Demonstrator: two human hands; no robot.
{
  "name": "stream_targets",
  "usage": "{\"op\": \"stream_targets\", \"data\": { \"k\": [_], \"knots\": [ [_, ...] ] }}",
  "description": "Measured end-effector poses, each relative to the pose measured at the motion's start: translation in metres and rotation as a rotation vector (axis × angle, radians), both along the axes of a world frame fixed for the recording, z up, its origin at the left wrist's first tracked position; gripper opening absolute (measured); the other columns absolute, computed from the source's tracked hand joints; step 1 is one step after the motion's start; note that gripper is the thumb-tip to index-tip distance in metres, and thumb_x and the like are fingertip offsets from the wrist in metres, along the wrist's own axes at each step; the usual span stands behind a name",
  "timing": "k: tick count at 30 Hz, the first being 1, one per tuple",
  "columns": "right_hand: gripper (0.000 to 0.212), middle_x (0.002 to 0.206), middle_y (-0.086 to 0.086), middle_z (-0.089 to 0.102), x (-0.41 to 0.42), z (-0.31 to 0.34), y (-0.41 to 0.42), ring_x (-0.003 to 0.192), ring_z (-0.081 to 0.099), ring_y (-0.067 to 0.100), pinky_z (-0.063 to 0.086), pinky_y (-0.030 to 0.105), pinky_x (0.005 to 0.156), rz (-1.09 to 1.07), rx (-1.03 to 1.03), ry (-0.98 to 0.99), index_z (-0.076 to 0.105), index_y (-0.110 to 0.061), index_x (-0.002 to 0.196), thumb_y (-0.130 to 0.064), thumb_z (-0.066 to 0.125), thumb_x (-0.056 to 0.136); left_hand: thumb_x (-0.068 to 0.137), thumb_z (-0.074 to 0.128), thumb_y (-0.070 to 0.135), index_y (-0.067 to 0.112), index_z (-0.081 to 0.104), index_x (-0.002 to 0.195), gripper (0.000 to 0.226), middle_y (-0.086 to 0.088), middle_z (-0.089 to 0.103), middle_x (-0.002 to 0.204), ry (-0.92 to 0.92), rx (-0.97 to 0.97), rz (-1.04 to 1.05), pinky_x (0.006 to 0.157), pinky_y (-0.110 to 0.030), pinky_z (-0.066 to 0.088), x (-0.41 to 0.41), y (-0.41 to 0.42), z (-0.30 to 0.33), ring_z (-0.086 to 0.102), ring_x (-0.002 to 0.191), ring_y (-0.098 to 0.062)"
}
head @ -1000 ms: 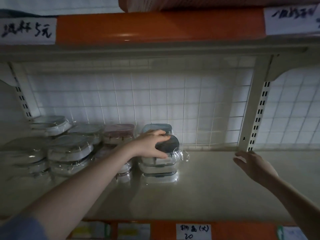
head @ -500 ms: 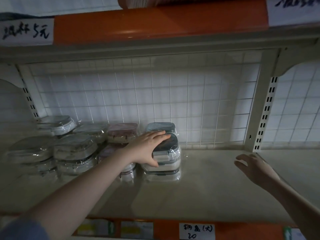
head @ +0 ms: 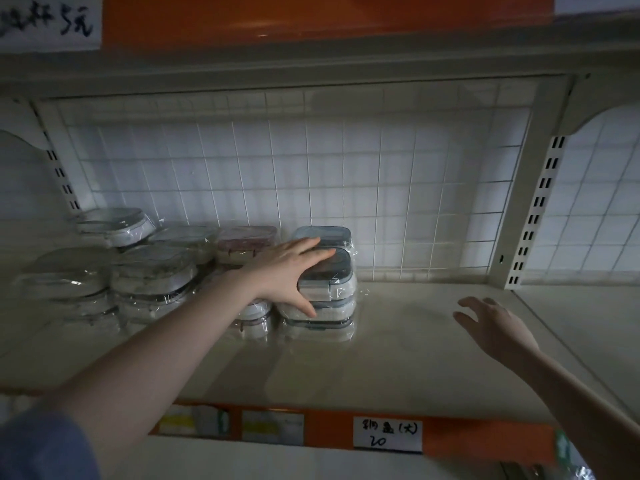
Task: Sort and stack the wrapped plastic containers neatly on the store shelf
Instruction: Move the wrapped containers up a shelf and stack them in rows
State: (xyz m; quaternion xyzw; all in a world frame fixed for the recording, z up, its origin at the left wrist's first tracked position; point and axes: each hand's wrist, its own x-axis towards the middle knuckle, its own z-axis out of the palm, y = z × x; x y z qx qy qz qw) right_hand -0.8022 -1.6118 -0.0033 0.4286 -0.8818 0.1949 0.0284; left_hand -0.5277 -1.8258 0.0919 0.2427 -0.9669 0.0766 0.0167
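White wire grid panel (head: 346, 188) at 12 o'clock; handwritten price tag (head: 387, 435) at 6 o'clock on orange shelf-edge strip (head: 467, 441).

The left hand (head: 289, 268) lies spread over the top wrapped container (head: 329, 271) of a three-high stack (head: 317, 304) on the cream shelf (head: 398, 348) — fingers straight across the dark lid, thumb down the front of the stack. The right hand (head: 493, 323) hovers open above bare shelf, well apart from the stack. More wrapped containers (head: 149, 275) crowd to the left, some tilted. A white wire grid (head: 311, 174) backs the shelf — a handwritten price tag (head: 388, 434) sits on its orange front edge.
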Motion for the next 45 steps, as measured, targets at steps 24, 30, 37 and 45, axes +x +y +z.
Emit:
{"op": "stream_targets", "data": {
  "k": [24, 30, 37, 45],
  "knots": [
    [0.034, 0.118, 0.014, 0.058, 0.230, -0.024, 0.057, 0.110, 0.051, 0.034, 0.038, 0.039, 0.089, -0.019, -0.185, 0.115, 0.060, -0.012, 0.121, -0.026, 0.057, 0.090, 0.083, 0.051, 0.053, 0.007, 0.062, 0.114, 0.056, -0.011, 0.061, 0.112, 0.542, -0.042, 0.140, 0.085, -0.039, 0.050, 0.207, 0.089, -0.082, 0.058, 0.104, -0.031],
    [0.029, 0.109, 0.016, 0.061, 0.279, -0.044, 0.079, 0.098, 0.056, 0.038, 0.042, 0.042, 0.082, 0.010, -0.210, 0.134, 0.064, -0.009, 0.113, -0.021, 0.063, 0.087, 0.084, 0.062, 0.045, 0.007, 0.059, 0.117, 0.051, -0.009, 0.057, 0.117, 0.551, 0.017, 0.171, 0.090, -0.039, 0.047, 0.254, 0.115, -0.109, 0.053, 0.112, -0.030],
    [0.023, 0.098, 0.014, 0.063, 0.290, -0.076, 0.102, 0.089, 0.059, 0.034, 0.044, 0.038, 0.076, 0.034, -0.186, 0.122, 0.064, -0.011, 0.106, -0.021, 0.063, 0.086, 0.090, 0.051, 0.049, 0.015, 0.043, 0.137, 0.058, -0.003, 0.037, 0.145, 0.495, 0.124, 0.252, 0.105, -0.032, 0.036, 0.266, 0.152, -0.138, 0.033, 0.136, -0.022],
    [0.027, 0.102, 0.014, 0.064, 0.266, -0.111, 0.134, 0.093, 0.060, 0.034, 0.046, 0.039, 0.078, 0.031, -0.170, 0.042, 0.064, -0.009, 0.109, -0.020, 0.067, 0.084, 0.093, 0.046, 0.051, 0.017, 0.031, 0.146, 0.065, -0.002, 0.026, 0.153, 0.388, 0.224, 0.332, 0.108, -0.029, 0.031, 0.237, 0.188, -0.172, 0.023, 0.141, -0.017]
  ]
}}
